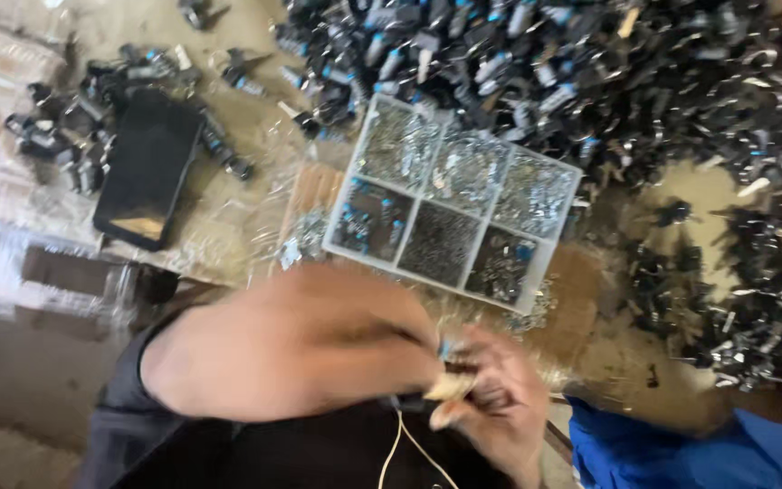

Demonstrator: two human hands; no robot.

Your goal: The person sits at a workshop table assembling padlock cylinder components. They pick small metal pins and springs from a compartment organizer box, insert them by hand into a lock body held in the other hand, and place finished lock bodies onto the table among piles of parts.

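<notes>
Your hands met low in the head view, both blurred by motion. Your left hand (pixel 409 349) came in across your body on a bare forearm, its fingers pressed together around a small blue-tipped part (pixel 445 348) that showed only as a blue speck at the fingertips. Your right hand (pixel 491 407) lay just under and against it, fingers curled inward and touching the same spot; whether it pinched the part too I could not tell. The part's shape beyond the blue tip was too blurred to make out. A thin pale cord (pixel 397 453) ran down from below your hands.

Just beyond your hands sat a white plastic tray with six compartments (pixel 457 202) on the table (pixel 255 118). The three compartments farther from your hands held heaps of small shiny silver metal pieces. Of the three nearer ones, the one toward your left held dark parts with blue tips, the middle one fine dark pieces, and the one toward your right dark pieces with a bit of blue.

Beyond the tray and off to your right spread a large pile of dark parts with grey and blue ends (pixel 590 72). Far to your left lay a flat black rectangular slab (pixel 147 163) ringed by a smaller cluster of the same parts. A blue cloth (pixel 681 453) lay just right of your right hand.
</notes>
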